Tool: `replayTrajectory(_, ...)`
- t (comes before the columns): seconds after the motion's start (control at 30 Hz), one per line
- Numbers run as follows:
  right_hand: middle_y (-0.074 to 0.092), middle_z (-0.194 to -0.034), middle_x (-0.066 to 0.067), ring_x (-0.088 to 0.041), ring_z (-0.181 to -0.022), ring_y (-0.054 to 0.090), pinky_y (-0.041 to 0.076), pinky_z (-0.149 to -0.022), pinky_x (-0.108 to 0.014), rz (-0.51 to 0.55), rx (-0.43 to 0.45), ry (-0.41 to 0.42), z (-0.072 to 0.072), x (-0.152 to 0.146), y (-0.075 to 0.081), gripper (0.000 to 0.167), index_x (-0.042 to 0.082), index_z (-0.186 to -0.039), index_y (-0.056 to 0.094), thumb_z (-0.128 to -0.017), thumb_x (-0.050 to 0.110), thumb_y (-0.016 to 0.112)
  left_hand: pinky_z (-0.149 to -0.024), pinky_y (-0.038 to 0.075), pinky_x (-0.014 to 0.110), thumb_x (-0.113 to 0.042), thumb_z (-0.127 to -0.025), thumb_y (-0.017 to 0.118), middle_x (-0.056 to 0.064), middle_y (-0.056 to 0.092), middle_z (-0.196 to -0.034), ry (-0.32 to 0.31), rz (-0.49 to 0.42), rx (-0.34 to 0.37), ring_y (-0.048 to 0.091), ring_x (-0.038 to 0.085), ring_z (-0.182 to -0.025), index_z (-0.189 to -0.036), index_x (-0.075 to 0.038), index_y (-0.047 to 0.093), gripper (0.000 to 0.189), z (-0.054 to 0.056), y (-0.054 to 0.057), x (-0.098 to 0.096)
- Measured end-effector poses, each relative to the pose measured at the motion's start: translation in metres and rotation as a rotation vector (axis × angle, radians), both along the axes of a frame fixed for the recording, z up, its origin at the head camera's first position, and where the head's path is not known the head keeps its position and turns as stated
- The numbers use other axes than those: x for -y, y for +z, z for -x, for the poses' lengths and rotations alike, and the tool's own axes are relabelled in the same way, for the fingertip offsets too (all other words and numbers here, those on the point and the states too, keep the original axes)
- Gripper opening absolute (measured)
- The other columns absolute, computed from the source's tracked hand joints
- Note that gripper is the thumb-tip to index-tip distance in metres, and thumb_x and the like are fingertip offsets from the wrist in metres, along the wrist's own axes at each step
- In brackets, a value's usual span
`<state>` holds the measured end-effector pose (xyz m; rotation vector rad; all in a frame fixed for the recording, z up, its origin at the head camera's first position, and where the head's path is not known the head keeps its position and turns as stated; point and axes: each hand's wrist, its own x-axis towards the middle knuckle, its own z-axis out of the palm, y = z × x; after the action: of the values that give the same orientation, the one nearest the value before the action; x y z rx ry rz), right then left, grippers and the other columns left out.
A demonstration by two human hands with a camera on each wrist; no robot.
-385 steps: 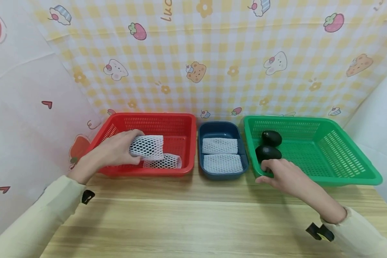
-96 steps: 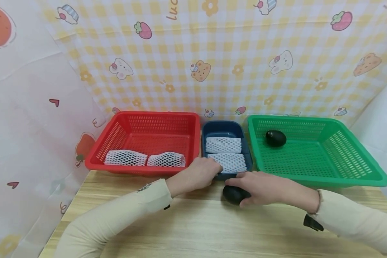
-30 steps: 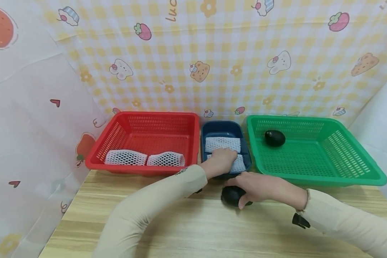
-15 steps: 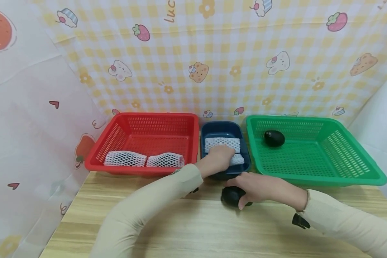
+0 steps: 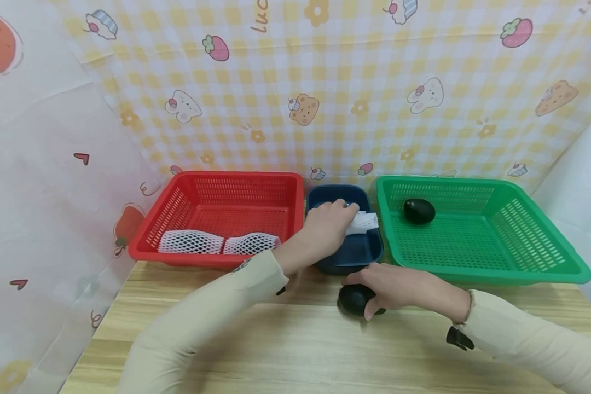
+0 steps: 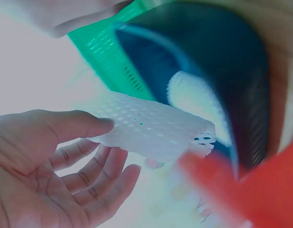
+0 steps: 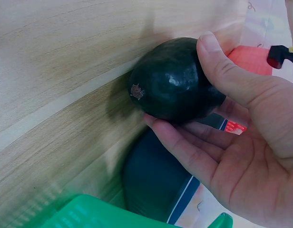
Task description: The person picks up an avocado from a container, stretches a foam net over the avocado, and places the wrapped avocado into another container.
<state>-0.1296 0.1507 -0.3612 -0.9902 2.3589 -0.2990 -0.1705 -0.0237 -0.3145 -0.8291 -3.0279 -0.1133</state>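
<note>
In the head view, the left hand (image 5: 322,227) is reaching over the blue box (image 5: 357,253) and pinching a white net sleeve (image 5: 358,224). The right hand (image 5: 396,287) is curling round a dark fruit (image 5: 354,300) just in front of the box. The fruit is sitting on the table (image 5: 325,350), and the hand is probably keeping it there so it is not rolling off. A second dark fruit (image 5: 419,212) is resting in the green basket (image 5: 477,235). In the red basket (image 5: 246,219), one puffy sleeve (image 5: 191,242) and another puffy sleeve (image 5: 252,244) are lying end to end by the near wall. They are looking fat, maybe because something is filling them. The blue box is standing between the baskets, perhaps so both hands are getting to it easily.

In the left wrist view, the thumb is pressing on the net sleeve near one end, and the other fingers are bending loosely. The hold is looking light, maybe because the net is soft. A spare sleeve (image 6: 196,97) is lying in the box.

In the right wrist view, the thumb and fingers are hugging opposite sides of the fruit, opening about as wide as it is. Its brown stem spot (image 7: 136,91) is showing.
</note>
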Motion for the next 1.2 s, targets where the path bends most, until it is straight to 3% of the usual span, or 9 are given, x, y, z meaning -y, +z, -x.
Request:
replayTrajectory(0.23,0.065,-0.129,-0.001,-0.018,-0.109,0.062,0.052,-0.091,-0.041,-0.003,0.014,-0.010,0.000,0.000,0.001,0.065,0.009,-0.137,0.063,-0.079,0.025,0.089,-0.078,0.058,0.039,-0.022,-0.095,0.073,0.005,0.062,-0.118,-0.037,-0.002,-0.070,0.059,0.021,-0.098,-0.136,-0.019,0.058,0.044,-0.014,0.027,0.017)
replayTrajectory(0.47,0.065,-0.130,-0.001,-0.020,-0.112,0.062,0.052,-0.091,-0.041,0.004,0.018,-0.007,0.000,-0.001,0.000,0.066,0.009,-0.138,0.062,-0.080,0.026,0.088,-0.071,0.058,0.034,-0.021,-0.095,0.073,0.007,0.064,-0.115,-0.050,0.018,-0.079,0.060,0.021,-0.095,-0.137,-0.018,0.061,0.044,-0.031,0.040,0.037)
replayTrajectory(0.73,0.064,-0.132,-0.001,-0.021,-0.115,0.062,0.052,-0.091,-0.040,0.013,0.028,0.001,0.001,-0.001,0.000,0.065,0.010,-0.138,0.062,-0.080,0.027,0.087,-0.066,0.057,0.030,-0.023,-0.087,0.082,0.004,0.063,-0.110,-0.062,-0.003,-0.137,0.057,0.018,-0.091,-0.131,-0.019,0.066,0.048,-0.056,0.058,0.060)
replayTrajectory(0.97,0.065,-0.130,0.002,-0.015,-0.110,0.061,0.052,-0.091,-0.039,-0.009,0.009,0.014,0.001,-0.001,0.001,0.068,0.012,-0.140,0.061,-0.081,0.033,0.087,-0.065,0.057,0.029,-0.024,-0.079,0.089,0.006,0.063,-0.109,-0.105,-0.007,-0.147,0.058,0.019,-0.089,-0.129,-0.017,0.068,0.054,-0.074,0.061,0.074)
replayTrajectory(1.2,0.066,-0.119,0.000,-0.015,-0.099,0.060,0.052,-0.085,-0.039,-0.028,-0.006,0.027,-0.001,0.000,0.002,0.071,0.010,-0.144,0.056,-0.084,0.036,0.085,-0.066,0.057,0.030,-0.023,-0.080,0.089,0.006,0.066,-0.109,-0.144,-0.081,-0.126,0.061,0.018,-0.087,-0.123,-0.016,0.070,0.047,-0.082,0.061,0.087)
